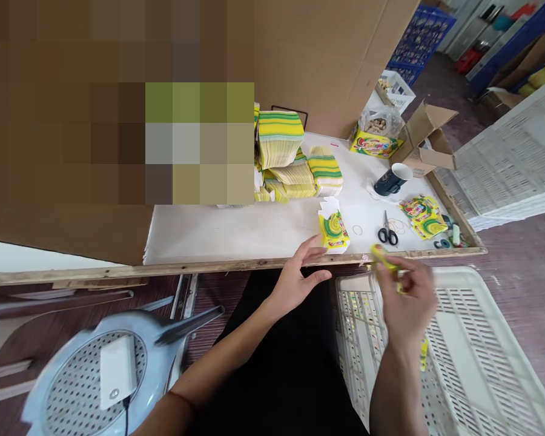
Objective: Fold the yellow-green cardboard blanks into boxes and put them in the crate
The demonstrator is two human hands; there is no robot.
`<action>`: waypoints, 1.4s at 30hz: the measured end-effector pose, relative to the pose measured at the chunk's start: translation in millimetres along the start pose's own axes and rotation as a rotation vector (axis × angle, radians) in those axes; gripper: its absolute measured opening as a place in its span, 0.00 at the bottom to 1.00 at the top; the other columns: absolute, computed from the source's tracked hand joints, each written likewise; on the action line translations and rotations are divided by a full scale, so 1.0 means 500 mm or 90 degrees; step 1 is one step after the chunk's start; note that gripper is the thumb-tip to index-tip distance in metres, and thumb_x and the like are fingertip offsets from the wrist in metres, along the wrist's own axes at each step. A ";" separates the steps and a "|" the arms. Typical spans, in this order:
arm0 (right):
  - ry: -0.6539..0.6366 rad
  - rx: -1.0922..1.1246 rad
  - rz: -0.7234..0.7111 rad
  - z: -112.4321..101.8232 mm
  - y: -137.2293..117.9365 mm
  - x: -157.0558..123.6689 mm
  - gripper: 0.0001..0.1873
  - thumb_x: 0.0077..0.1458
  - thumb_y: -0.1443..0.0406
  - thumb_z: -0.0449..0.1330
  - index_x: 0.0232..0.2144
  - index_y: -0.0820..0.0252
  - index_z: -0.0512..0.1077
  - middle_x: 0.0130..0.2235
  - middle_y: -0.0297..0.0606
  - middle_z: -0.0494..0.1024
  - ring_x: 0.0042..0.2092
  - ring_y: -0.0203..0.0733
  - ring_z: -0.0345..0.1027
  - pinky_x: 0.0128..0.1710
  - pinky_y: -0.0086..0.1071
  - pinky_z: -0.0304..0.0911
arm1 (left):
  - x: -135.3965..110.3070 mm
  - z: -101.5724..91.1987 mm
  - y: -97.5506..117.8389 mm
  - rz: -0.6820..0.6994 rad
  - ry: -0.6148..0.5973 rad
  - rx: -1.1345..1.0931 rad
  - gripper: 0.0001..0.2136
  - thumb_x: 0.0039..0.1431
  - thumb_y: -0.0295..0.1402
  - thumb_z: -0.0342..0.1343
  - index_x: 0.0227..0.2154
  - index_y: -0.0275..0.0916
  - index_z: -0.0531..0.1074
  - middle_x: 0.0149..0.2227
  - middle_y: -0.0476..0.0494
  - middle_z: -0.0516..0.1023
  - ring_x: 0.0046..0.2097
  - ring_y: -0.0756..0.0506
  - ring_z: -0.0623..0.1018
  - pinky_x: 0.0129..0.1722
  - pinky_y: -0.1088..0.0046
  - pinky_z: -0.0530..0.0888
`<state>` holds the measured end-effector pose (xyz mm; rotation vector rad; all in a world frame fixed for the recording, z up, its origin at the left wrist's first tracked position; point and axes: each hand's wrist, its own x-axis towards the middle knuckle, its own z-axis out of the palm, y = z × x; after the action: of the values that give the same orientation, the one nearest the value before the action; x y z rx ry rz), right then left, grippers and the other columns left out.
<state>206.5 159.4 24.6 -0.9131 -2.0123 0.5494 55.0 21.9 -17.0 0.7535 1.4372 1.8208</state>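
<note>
1. My right hand was closed around a small yellow box, held above the near corner of the white crate that sat below the tabletop's front edge. The blur was strong there, so I could not tell whether the box's flaps were tucked in.
2. My left hand was open and held nothing. Its fingers were spread at the front edge of the tabletop, with the fingertips just beside a standing box whose white top flap was up.
3. As for what was done, I counted one box in my right hand and one formed but unclosed on the tabletop. There also seemed to be a few coloured pieces in the crate, showing through the slats on its left side.
4. What was left looked like far the greater part. The stacks of flat cartons at the back of the tabletop were tall and thick (several piles, some leaning on each other), and none of them had been folded.
5. To the right, well apart from my hands, lay the scissors, a rubber band, a dark mug and a loose heap of yellow packs.
</note>
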 end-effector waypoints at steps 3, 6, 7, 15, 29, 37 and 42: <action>0.102 -0.226 -0.032 -0.024 0.047 0.028 0.25 0.53 0.52 0.65 0.48 0.61 0.75 0.44 0.49 0.74 0.47 0.53 0.63 0.49 0.47 0.57 | 0.000 -0.014 -0.009 -0.012 0.024 0.022 0.31 0.55 0.37 0.64 0.60 0.42 0.61 0.55 0.36 0.75 0.57 0.42 0.75 0.61 0.60 0.67; 0.002 -0.204 -0.012 0.033 0.096 0.037 0.25 0.56 0.51 0.60 0.48 0.62 0.74 0.44 0.49 0.76 0.46 0.54 0.65 0.49 0.48 0.57 | -0.003 -0.021 -0.017 -0.036 0.033 0.028 0.25 0.56 0.37 0.63 0.56 0.40 0.65 0.51 0.36 0.77 0.52 0.42 0.77 0.58 0.59 0.70; -0.040 -0.184 0.000 0.067 0.108 0.036 0.23 0.57 0.51 0.59 0.47 0.62 0.74 0.44 0.49 0.76 0.45 0.53 0.66 0.49 0.47 0.58 | -0.005 -0.021 -0.019 -0.040 0.028 0.033 0.23 0.57 0.37 0.62 0.55 0.39 0.67 0.50 0.36 0.77 0.51 0.43 0.78 0.58 0.59 0.70; -0.169 -0.214 0.120 0.251 0.122 0.027 0.28 0.55 0.49 0.59 0.50 0.65 0.72 0.47 0.54 0.75 0.48 0.59 0.62 0.49 0.47 0.54 | -0.012 -0.052 -0.023 -0.053 0.049 0.082 0.17 0.59 0.36 0.59 0.50 0.38 0.70 0.47 0.37 0.79 0.48 0.44 0.79 0.54 0.62 0.72; -0.208 0.498 0.349 0.175 0.014 -0.048 0.21 0.50 0.55 0.68 0.43 0.60 0.72 0.36 0.40 0.79 0.39 0.43 0.73 0.44 0.39 0.68 | 0.011 -0.061 -0.046 -0.032 0.005 -0.157 0.27 0.57 0.49 0.60 0.55 0.37 0.70 0.58 0.32 0.73 0.58 0.37 0.74 0.59 0.57 0.70; -0.330 0.626 0.444 0.174 -0.035 -0.091 0.17 0.46 0.58 0.71 0.37 0.57 0.74 0.36 0.38 0.80 0.39 0.42 0.74 0.45 0.39 0.70 | 0.001 -0.066 -0.025 -0.063 -0.097 -0.298 0.29 0.49 0.52 0.65 0.49 0.38 0.75 0.54 0.32 0.77 0.60 0.34 0.72 0.59 0.56 0.70; -0.320 0.543 0.342 0.164 -0.040 -0.094 0.14 0.51 0.58 0.69 0.38 0.57 0.76 0.41 0.38 0.79 0.44 0.42 0.72 0.50 0.38 0.66 | -0.002 -0.073 -0.022 -0.055 -0.095 -0.290 0.26 0.50 0.50 0.65 0.48 0.37 0.76 0.52 0.32 0.78 0.57 0.34 0.75 0.57 0.57 0.72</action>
<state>148.3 106.8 -31.6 -0.7892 -1.6213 1.9110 28.9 1.6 -35.9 0.5690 0.8967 1.8830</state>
